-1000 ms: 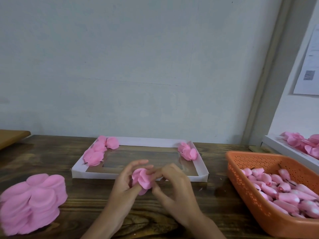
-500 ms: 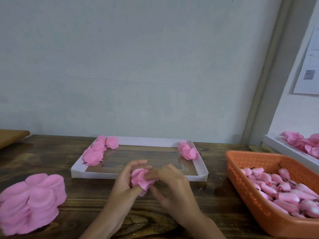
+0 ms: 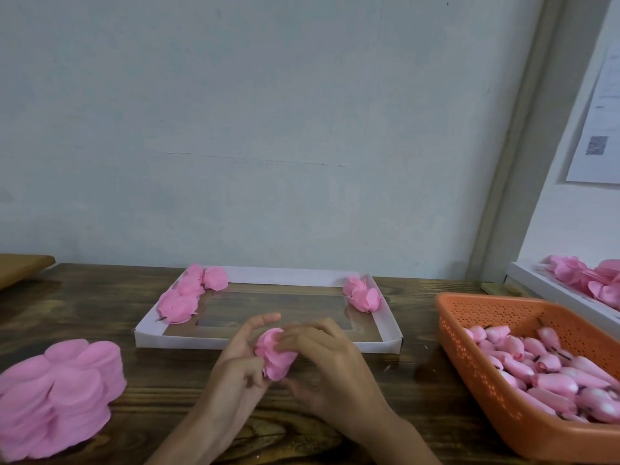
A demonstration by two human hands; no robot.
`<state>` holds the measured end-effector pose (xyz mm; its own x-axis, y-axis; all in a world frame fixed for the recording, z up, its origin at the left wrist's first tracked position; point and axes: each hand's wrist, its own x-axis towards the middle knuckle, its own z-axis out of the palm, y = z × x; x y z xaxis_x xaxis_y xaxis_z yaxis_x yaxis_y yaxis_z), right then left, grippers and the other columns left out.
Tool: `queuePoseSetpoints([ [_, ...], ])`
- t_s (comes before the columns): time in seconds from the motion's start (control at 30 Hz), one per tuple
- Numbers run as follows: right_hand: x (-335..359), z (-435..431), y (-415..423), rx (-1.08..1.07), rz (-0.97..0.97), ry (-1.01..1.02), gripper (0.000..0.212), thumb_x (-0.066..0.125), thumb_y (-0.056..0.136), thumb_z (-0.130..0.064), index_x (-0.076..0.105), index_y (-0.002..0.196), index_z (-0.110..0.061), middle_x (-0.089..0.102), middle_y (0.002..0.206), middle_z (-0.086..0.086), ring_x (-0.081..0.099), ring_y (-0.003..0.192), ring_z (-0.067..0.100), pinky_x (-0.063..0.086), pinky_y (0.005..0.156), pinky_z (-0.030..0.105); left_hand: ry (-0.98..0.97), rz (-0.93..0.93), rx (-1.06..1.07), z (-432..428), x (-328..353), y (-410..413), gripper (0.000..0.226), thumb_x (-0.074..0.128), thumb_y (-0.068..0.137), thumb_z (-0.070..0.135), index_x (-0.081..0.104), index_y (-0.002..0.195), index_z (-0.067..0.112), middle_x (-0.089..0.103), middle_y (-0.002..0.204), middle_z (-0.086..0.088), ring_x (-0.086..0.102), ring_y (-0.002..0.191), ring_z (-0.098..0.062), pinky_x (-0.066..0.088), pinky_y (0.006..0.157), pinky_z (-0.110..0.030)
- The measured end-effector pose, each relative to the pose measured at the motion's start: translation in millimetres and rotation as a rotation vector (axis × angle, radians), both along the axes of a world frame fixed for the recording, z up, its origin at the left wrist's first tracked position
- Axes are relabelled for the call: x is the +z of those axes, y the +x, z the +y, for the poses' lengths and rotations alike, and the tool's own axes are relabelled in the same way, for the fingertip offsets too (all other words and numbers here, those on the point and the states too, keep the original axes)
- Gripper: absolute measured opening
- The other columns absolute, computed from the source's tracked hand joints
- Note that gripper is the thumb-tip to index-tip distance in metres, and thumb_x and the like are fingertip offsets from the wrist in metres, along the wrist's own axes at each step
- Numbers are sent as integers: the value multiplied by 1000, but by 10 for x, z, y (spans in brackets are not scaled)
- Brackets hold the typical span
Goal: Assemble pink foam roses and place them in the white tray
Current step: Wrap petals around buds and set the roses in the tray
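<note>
Pink foam rose (image 3: 276,355) is sitting above the desk (image 3: 100,307), just before the white tray's (image 3: 208,342) front wall. Left hand (image 3: 240,362) is pinching its base. Right hand (image 3: 330,359) is now closing further over the petals, so wrapping looks nearly done. The tray's middle is lying open ahead, while the orange basket (image 3: 469,330) is crowding the desk's right edge.

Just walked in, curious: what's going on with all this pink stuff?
A person is assembling a rose, gripping it with the left hand and right hand in front of the tray. Finished roses lie at both ends of the tray. A petal stack sits left, a basket of buds right.
</note>
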<state>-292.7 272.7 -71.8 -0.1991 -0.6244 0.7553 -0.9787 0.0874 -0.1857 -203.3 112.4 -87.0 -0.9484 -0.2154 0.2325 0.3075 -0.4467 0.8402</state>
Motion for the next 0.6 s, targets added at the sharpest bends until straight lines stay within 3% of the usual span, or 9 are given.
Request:
queuePoseSetpoints([
  [0.1, -31, -5, -15, -9, 33, -15, 33, 83, 85, -19, 74, 116, -19, 70, 125, -13, 61, 114, 13, 55, 87, 30, -9, 1, -36, 6, 18, 9, 96, 31, 46, -24, 58, 133, 7, 66, 129, -32, 74, 99, -35, 56, 57, -28],
  [0.2, -34, -6, -34, -18, 25, -51, 29, 82, 83, -16, 75, 111, -18, 72, 120, -12, 62, 108, 12, 55, 85, 27, 5, 10, -59, -2, 43, 34, 102, 30, 49, -28, 53, 140, 11, 64, 135, -28, 71, 114, -36, 60, 67, -31],
  [0.27, -35, -2, -41, -16, -7, -85, 30, 83, 79, -11, 76, 108, -17, 73, 116, -12, 63, 105, 11, 54, 84, 25, -20, 9, -73, -8, 56, 60, 103, 35, 50, -25, 50, 143, 15, 64, 138, -25, 66, 124, -39, 54, 78, -34],
  [0.37, -33, -6, -18, 16, -72, -146, 32, 84, 79, -11, 75, 110, -18, 73, 113, -13, 65, 101, 10, 55, 81, 27, -56, 21, -100, -16, 63, 85, 105, 49, 50, -23, 48, 147, 17, 61, 144, -20, 62, 130, -37, 55, 82, -28],
  [0.5, -39, -23, 21, 75, -376, -252, 34, 83, 79, -11, 76, 110, -23, 74, 110, -16, 70, 101, 12, 59, 81, 34, -84, 51, -149, -10, 58, 98, 96, 52, 65, -32, 55, 145, 20, 54, 154, -10, 55, 139, -36, 59, 93, -31],
  [0.6, -35, -54, 73, 142, -577, -293, 31, 82, 80, -11, 76, 109, -21, 77, 110, -10, 74, 103, 19, 61, 85, 45, -249, 14, -60, 27, 43, 95, 85, 59, 80, -33, 54, 147, 19, 58, 151, -3, 58, 136, -30, 59, 94, -35],
])
